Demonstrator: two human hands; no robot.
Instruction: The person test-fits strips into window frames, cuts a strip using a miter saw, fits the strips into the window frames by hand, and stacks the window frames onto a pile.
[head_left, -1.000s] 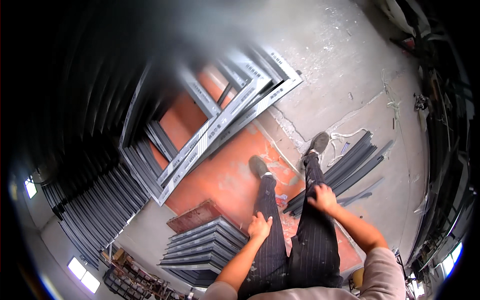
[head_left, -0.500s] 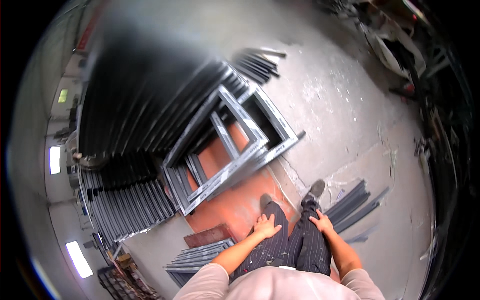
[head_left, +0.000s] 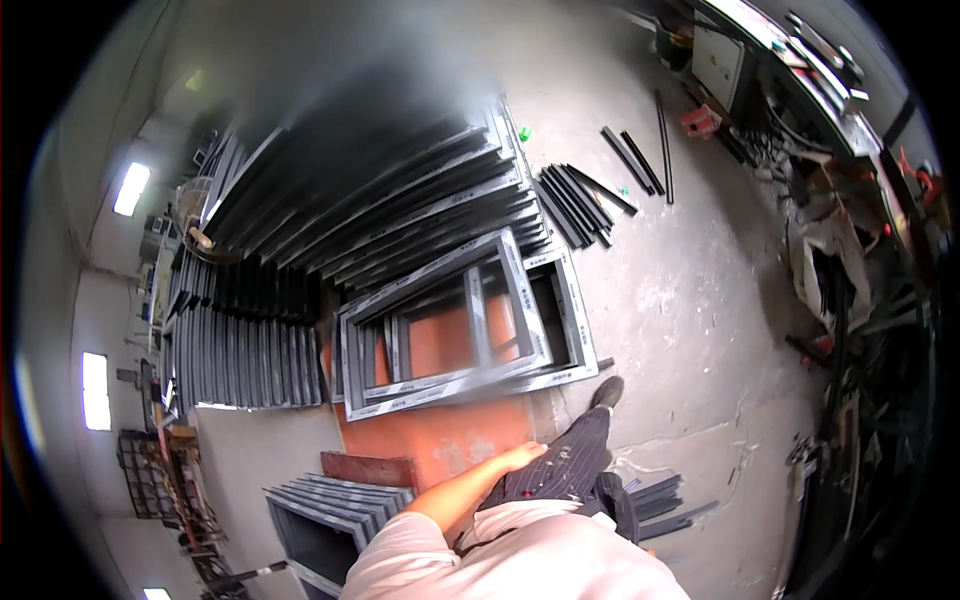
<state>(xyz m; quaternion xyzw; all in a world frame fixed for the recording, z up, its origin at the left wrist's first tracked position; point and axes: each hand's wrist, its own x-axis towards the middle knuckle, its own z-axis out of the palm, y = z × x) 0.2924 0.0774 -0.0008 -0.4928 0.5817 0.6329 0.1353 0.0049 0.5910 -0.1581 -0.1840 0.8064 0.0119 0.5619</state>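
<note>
My left hand (head_left: 524,456) lies on the thigh of my dark pinstriped trousers (head_left: 565,455), fingers stretched out and holding nothing. Only a sliver of skin shows at my right side, past the shirt; the right hand itself is hidden. Ahead of my feet, a grey rectangular frame (head_left: 440,386) with a crossbar leans on a larger grey frame (head_left: 573,300). Behind them, many similar dark frames (head_left: 400,215) stand in a packed row, blurred toward the top.
More grey frames (head_left: 245,350) are stacked at the left, others (head_left: 335,500) near my left side beside a reddish-brown board (head_left: 368,469). An orange sheet (head_left: 470,430) covers part of the floor. Dark strips (head_left: 580,205) lie ahead, more (head_left: 660,500) at right. A cluttered bench (head_left: 800,70) borders the right.
My view has turned and I have stepped, so the leaning frames appear more level. My left hand stays on my thigh; my right hand has left my right leg and dropped from sight.
</note>
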